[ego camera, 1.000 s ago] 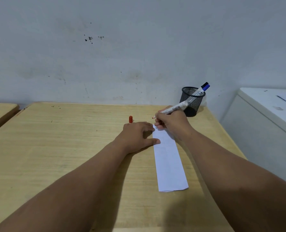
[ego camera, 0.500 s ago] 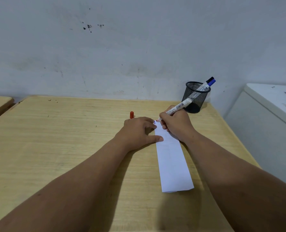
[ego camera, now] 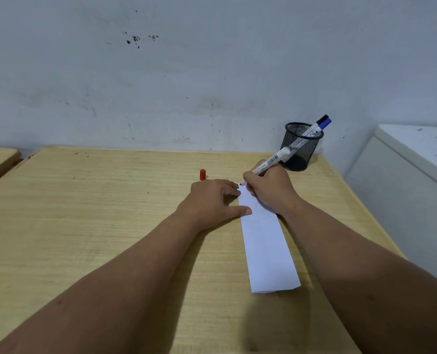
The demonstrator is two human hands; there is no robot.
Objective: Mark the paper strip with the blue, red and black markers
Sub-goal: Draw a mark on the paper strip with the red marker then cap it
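a black mesh pen cup (ego camera: 303,146) stands just beyond the right hand (ego camera: 269,191), near the table's (ego camera: 89,226) far edge by the wall. two markers lean in it toward the right, side by side: one with a blue cap (ego camera: 324,123) and one with a black cap (ego camera: 322,119), both caps poking out over the rim. through the mesh the white barrels show slanting down into the cup.

the right hand is closed around a white marker (ego camera: 268,161) in a writing grip, the barrel sticking up and back toward the cup. its reddish tip meets the far end of the paper strip (ego camera: 266,241), right between the two hands. the tip is too small to make out any mark on the paper.

the left hand (ego camera: 212,200) lies palm down and spread, gripping nothing, with its fingertips and thumb pressed on the strip's left edge. the strip is long, white and folded, running from under the hands back toward the person, flat on the table.

a small red cap (ego camera: 202,174) stands upright just beyond the left hand, apart from it.
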